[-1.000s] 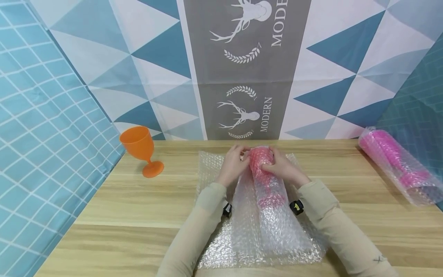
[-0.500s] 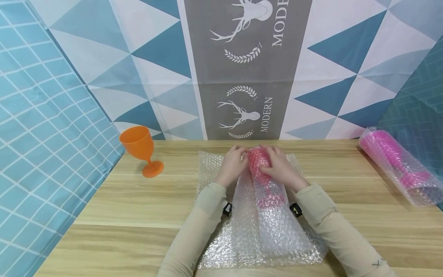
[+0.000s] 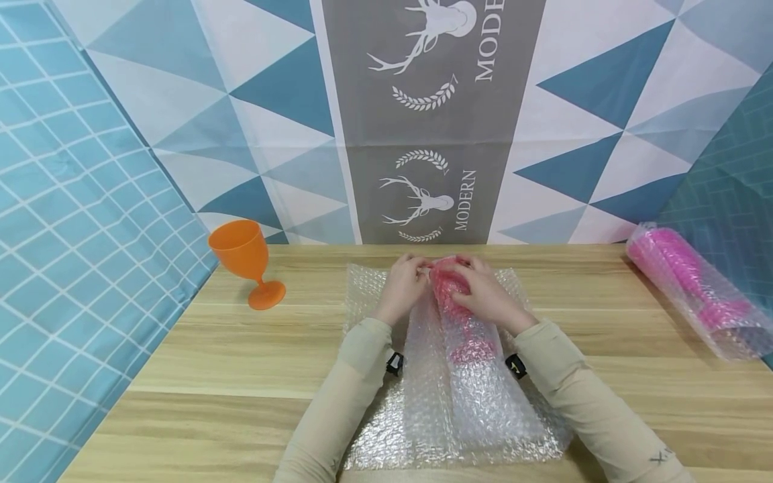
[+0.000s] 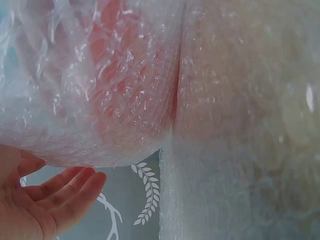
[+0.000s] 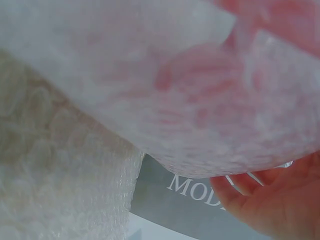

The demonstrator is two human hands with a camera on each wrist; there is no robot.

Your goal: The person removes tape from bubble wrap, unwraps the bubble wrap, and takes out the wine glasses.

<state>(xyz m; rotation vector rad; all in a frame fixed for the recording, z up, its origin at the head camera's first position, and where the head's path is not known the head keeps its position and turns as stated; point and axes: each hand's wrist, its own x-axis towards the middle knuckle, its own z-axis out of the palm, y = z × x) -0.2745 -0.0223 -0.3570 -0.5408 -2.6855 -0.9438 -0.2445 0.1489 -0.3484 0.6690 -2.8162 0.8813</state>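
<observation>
A pinkish-red goblet [image 3: 474, 351], lying on its side, shows through a layer of bubble wrap [image 3: 489, 409], its bowl toward the wall and its foot toward me. My right hand [image 3: 488, 295] grips the wrapped bowl from the right, thumb on top and fingers curled at the far end. On the other side my left hand [image 3: 403, 285] pinches the wrap near the bowl's rim. In the left wrist view the left hand's fingers [image 4: 70, 195] curl at the wrap's end, its thumb not clearly visible. In the right wrist view the right hand [image 5: 280, 200] is partly behind the wrap.
An orange goblet [image 3: 241, 251] stands upright at the back left. At the far right lies a magenta goblet rolled in bubble wrap [image 3: 694, 288]. A patterned cloth wall [image 3: 423, 127] rises behind the wooden table [image 3: 229, 376].
My right hand has shifted slightly left, its fingers curling further over the bowl end. The wrapped bowl has rolled slightly left. My left hand has barely moved.
</observation>
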